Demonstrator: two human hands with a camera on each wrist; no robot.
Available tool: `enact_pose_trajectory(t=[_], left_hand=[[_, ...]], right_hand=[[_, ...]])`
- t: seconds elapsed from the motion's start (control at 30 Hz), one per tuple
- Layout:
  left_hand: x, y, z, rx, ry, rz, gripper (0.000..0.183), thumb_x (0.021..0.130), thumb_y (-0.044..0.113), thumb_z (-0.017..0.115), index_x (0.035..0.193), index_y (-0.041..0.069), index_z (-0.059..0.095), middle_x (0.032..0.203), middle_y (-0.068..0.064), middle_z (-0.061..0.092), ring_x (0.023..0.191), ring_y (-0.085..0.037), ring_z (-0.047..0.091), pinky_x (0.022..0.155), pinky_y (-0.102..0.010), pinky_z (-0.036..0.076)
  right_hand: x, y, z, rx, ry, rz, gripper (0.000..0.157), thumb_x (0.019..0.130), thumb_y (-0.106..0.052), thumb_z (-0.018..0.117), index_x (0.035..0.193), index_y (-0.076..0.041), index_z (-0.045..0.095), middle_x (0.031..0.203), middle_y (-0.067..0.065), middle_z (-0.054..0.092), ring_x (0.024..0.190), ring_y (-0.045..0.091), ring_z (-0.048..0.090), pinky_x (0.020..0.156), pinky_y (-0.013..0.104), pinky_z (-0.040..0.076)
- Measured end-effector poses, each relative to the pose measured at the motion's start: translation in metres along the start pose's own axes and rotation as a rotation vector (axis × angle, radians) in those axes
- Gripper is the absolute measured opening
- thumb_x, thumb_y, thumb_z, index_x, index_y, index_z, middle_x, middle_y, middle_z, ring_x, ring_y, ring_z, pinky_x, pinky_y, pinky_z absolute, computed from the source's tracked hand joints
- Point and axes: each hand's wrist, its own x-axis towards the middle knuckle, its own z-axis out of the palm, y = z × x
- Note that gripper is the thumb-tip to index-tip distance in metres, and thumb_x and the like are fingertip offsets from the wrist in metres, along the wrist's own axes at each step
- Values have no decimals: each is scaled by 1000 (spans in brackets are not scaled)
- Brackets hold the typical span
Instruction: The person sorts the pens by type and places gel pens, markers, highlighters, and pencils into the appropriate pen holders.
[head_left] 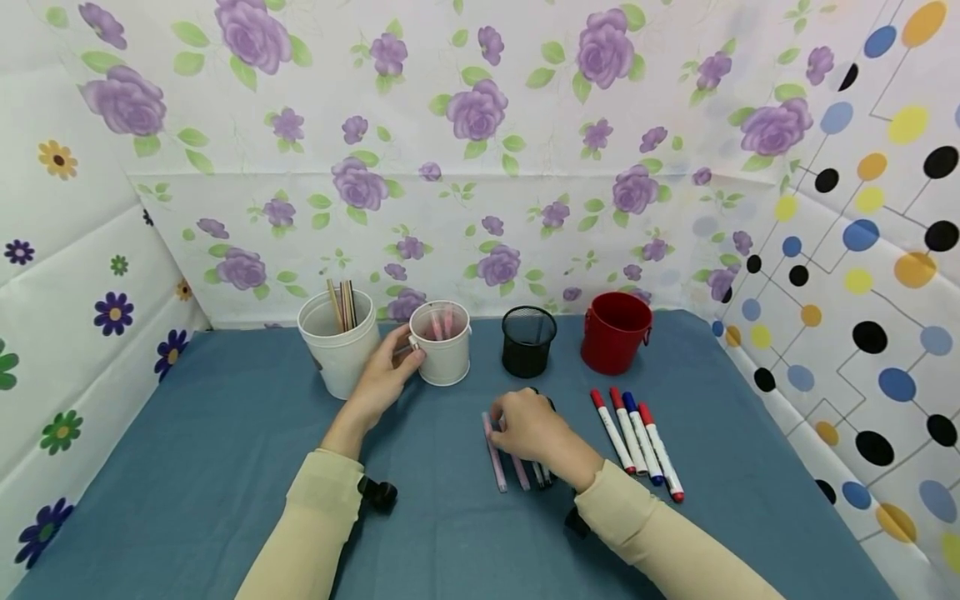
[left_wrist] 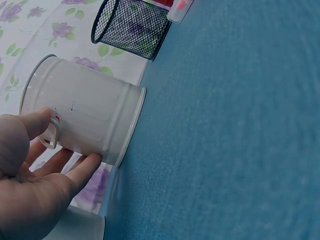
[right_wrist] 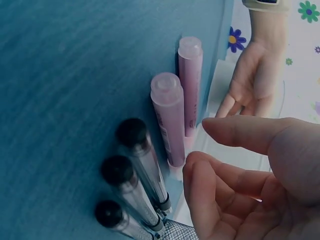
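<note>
My left hand (head_left: pixel 384 375) holds a small white metal bucket (head_left: pixel 444 362) at its left side. In the left wrist view, the thumb lies on the bucket's handle ear (left_wrist: pixel 54 134) and the fingers rest along its wall. Pink pens (head_left: pixel 447 321) stand inside this bucket. My right hand (head_left: pixel 528 425) hovers over two pink highlighter-like pens (head_left: pixel 495 460) lying on the cloth. In the right wrist view, its thumb and bent forefinger are apart beside the farther pink pen (right_wrist: pixel 190 90). Several clear pens with black ends (right_wrist: pixel 142 162) lie alongside, partly under the right hand in the head view.
A larger white bucket (head_left: pixel 341 362) with pencils (head_left: pixel 343 304) stands left of the held one. To the right are a black mesh cup (head_left: pixel 528 354) and a red bucket (head_left: pixel 615 337). Several red- and blue-capped markers (head_left: pixel 637 437) lie on the blue cloth (head_left: pixel 225 467).
</note>
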Motion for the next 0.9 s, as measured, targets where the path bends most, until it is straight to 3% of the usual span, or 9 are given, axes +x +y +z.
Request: enact_pose_trajectory(t=[0.2,0.43,0.63,0.9], left_hand=[[0,0,-1,0,7,9,60,113,15,56,166,6,31,165,-24,38,154,-42,37,125,-56,35],[0,-1,-2,8,12,6,60,113,15,55,167,5,30,166,-23,37,154,-42,37,125,-56,35],[0,2,0,2,2,12,60,113,15,56,167,7,31,166,-22,37,154,-41,37,125,-55,36],[0,2,1,1,0,12,60,113,16,55,167,7,31,166,-22,37,154,-41,37,125,-55,36]], right_hand=[[2,-6,6,-59,15,-16,9,92,-12,83,92,-3,80,78,6,71,55,9,56,52,27,51],[5,-16,9,-69,-25,-13,13,89,-14,87,93,-4,80,69,0,61,57,11,54,51,26,47],[6,-20,13,-87,-41,-6,14,88,-17,89,91,-6,80,70,-1,63,59,10,55,53,26,49],[9,-18,16,-14,-51,-15,10,88,-10,85,94,-4,80,71,0,64,54,9,56,48,24,50]])
